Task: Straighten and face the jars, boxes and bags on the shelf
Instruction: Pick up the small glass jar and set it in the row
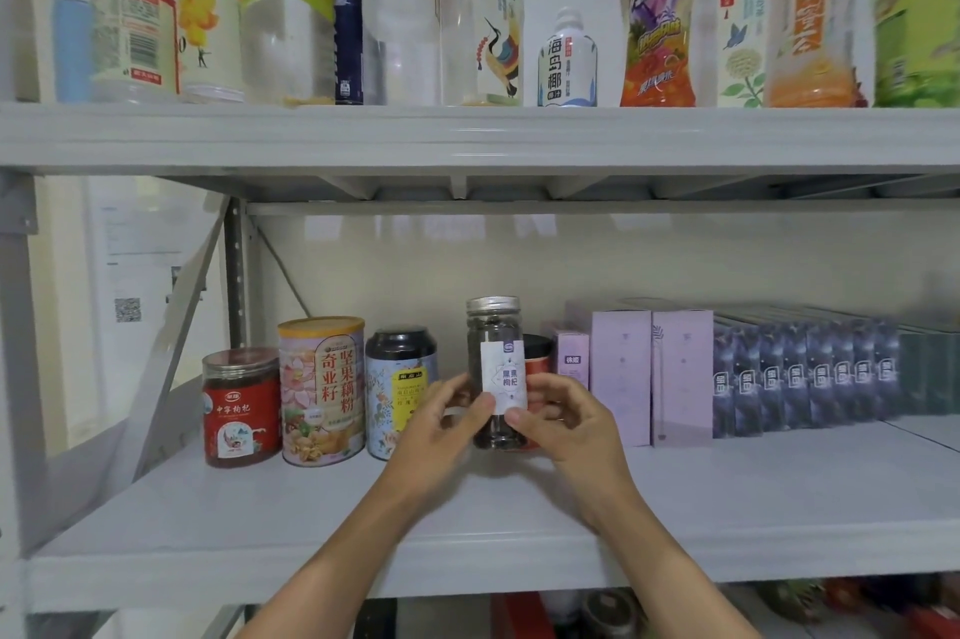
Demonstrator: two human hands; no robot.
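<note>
Head camera looks at a grey shelf (519, 524) with food jars and boxes on it. Both hands reach in to one tall clear jar (496, 373) near the middle of the shelf. This jar has a silver lid, dark stuff inside and a small white label that faces the front. It stands upright.

The left hand (441, 436) is on the left side of the tall clear jar. Its fingers (457, 391) are curled round the jar's side, and its thumb presses the lower edge of the label. The right hand (566, 425) is on the right side of the jar. Its thumb touches the front of the jar just under the label, and its other fingers bend round the right side. So both hands grip the jar between them.

Just behind the tall clear jar, on its right, a red jar with a dark lid (537, 358) peeks out. Left of the tall clear jar stands a dark tin with a yellow label (397, 389), then a big flowery can (322, 389), then a red jar with a clear lid (241, 404). Right of the tall clear jar are a small pink box (571, 358), two tall lilac boxes (652, 373) and a row of dark purple boxes (800, 373). Above the tall clear jar, a higher shelf holds drink bottles (483, 15).
</note>
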